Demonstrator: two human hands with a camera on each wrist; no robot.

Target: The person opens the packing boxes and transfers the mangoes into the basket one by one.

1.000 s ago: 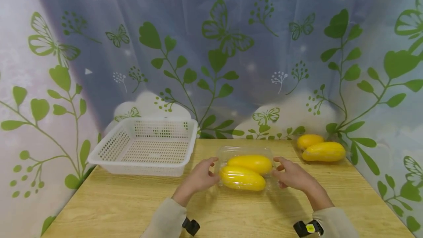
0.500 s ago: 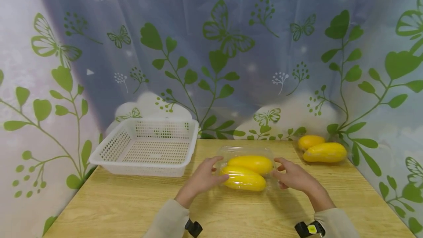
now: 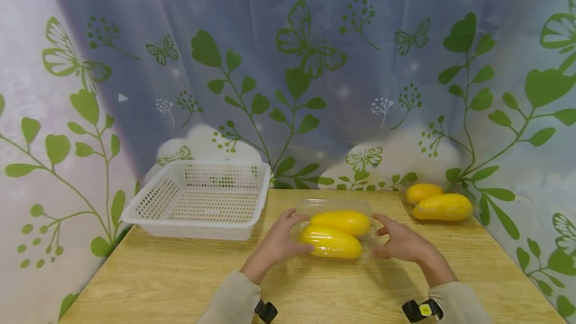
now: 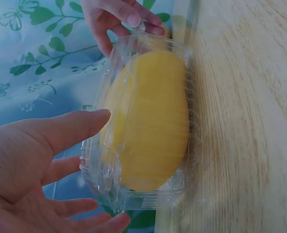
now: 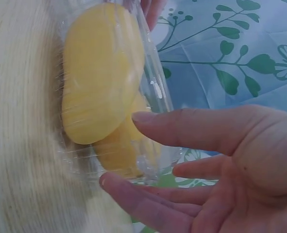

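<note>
A clear plastic clamshell box [image 3: 310, 206] stands on the table in front of me, its lid lying over the fruit. Inside sit two oblong yellow fruits, one farther back [image 3: 340, 222] and one nearer [image 3: 330, 242]; their exact kind is unclear. My left hand [image 3: 280, 239] spreads at the box's left end, thumb over the lid and fingers loosely extended in the left wrist view [image 4: 51, 165]. At the right end is my right hand [image 3: 398, 239], slightly blurred, with thumb and fingers extended around the box's corner in the right wrist view [image 5: 216, 165]. Neither hand visibly grips the box.
A white perforated plastic basket [image 3: 198, 231] stands at the back left of the wooden table [image 3: 315, 294]. Two more yellow fruits [image 3: 443, 207] lie together at the back right, apparently wrapped or boxed in clear plastic. A patterned curtain [image 3: 288, 114] hangs right behind the table.
My left hand has moved rightward, its thumb coming over the lid's left end. My right hand's fingers have shifted slightly at the right end. The box stays in place.
</note>
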